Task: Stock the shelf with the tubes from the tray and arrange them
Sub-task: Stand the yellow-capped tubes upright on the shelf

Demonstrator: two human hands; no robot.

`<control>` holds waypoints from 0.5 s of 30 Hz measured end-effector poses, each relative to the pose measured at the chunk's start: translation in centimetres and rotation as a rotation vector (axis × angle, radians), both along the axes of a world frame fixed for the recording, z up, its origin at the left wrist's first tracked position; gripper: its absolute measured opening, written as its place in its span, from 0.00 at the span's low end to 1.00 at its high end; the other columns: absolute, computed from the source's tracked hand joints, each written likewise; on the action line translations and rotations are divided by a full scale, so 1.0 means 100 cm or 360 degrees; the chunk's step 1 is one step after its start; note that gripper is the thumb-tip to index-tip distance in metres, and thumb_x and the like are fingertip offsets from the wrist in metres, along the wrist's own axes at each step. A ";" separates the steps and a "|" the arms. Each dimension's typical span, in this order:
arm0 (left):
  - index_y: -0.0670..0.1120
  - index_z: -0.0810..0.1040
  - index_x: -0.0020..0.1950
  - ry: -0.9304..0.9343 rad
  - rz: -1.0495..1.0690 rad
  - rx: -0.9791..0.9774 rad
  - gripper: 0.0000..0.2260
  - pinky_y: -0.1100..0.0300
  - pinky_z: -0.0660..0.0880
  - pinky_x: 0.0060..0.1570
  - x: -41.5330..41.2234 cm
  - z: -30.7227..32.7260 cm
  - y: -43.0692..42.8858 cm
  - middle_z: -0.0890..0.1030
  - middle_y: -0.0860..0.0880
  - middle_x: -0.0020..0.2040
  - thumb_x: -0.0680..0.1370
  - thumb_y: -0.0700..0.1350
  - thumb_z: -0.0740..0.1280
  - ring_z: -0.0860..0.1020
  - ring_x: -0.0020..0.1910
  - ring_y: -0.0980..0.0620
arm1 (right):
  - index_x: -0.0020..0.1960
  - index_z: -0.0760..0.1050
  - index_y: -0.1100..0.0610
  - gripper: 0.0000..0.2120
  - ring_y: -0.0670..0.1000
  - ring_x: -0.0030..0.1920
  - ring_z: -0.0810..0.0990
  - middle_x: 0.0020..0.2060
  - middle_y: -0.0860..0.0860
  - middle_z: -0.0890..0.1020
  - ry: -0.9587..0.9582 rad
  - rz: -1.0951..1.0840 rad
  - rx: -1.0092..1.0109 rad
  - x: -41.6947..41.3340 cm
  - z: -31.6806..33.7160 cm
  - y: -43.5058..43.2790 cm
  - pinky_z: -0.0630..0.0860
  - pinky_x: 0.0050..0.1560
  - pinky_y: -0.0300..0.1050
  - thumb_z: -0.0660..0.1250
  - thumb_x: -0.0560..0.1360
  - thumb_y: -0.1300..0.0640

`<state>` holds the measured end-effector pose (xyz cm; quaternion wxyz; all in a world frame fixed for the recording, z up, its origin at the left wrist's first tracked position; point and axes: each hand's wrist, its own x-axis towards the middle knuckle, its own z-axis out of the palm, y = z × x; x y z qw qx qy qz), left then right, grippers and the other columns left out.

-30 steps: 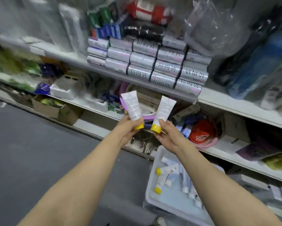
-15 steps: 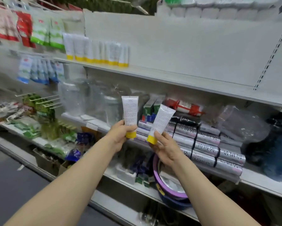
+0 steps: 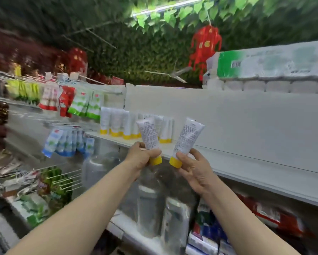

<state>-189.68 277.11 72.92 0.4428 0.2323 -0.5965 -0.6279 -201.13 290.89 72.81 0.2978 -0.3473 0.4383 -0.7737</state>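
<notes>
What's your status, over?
Left hand grips left tube, right hand grips right tube, caps down. Both short of shelf; stocked row behind. Path clear.

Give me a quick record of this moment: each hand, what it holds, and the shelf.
left hand: grips left tube near its yellow cap, cap down
right hand: grips right tube the same way
shelf: white, in front of both hands
row of tubes: stands on the shelf on yellow caps, behind the held tubes
</notes>
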 end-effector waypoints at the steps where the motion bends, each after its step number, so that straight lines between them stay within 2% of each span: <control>1: 0.43 0.73 0.52 -0.0014 0.0055 -0.0041 0.18 0.50 0.79 0.45 -0.006 0.010 -0.017 0.82 0.43 0.46 0.69 0.39 0.78 0.80 0.39 0.46 | 0.63 0.73 0.62 0.20 0.57 0.46 0.85 0.49 0.59 0.85 0.0026 -0.0011 0.0005 -0.008 0.012 -0.017 0.82 0.43 0.48 0.71 0.73 0.68; 4: 0.44 0.73 0.47 -0.0055 0.0201 -0.0202 0.18 0.51 0.77 0.42 -0.023 0.035 -0.071 0.83 0.43 0.45 0.67 0.45 0.79 0.80 0.39 0.46 | 0.63 0.73 0.64 0.20 0.57 0.49 0.84 0.55 0.61 0.83 0.0143 -0.0135 0.0065 -0.034 0.039 -0.071 0.82 0.44 0.47 0.72 0.73 0.67; 7: 0.45 0.74 0.50 -0.0153 0.0277 -0.0332 0.18 0.56 0.76 0.40 -0.040 0.045 -0.118 0.82 0.45 0.47 0.68 0.48 0.78 0.81 0.41 0.50 | 0.63 0.75 0.66 0.19 0.56 0.50 0.84 0.55 0.60 0.83 0.0235 -0.0284 0.0127 -0.060 0.051 -0.121 0.82 0.45 0.47 0.73 0.73 0.65; 12: 0.46 0.72 0.51 -0.0351 0.0315 -0.0540 0.17 0.55 0.76 0.48 -0.077 0.045 -0.178 0.79 0.50 0.46 0.70 0.48 0.76 0.79 0.46 0.48 | 0.59 0.73 0.64 0.20 0.57 0.47 0.84 0.51 0.60 0.82 0.0282 -0.0649 0.0206 -0.079 0.049 -0.191 0.81 0.45 0.50 0.76 0.70 0.65; 15: 0.45 0.71 0.53 -0.0471 0.0269 -0.0616 0.19 0.52 0.77 0.51 -0.097 0.044 -0.207 0.79 0.50 0.48 0.70 0.51 0.75 0.79 0.49 0.46 | 0.56 0.75 0.60 0.20 0.56 0.48 0.84 0.49 0.57 0.83 0.0342 -0.0895 0.0349 -0.086 0.040 -0.223 0.81 0.49 0.52 0.78 0.68 0.62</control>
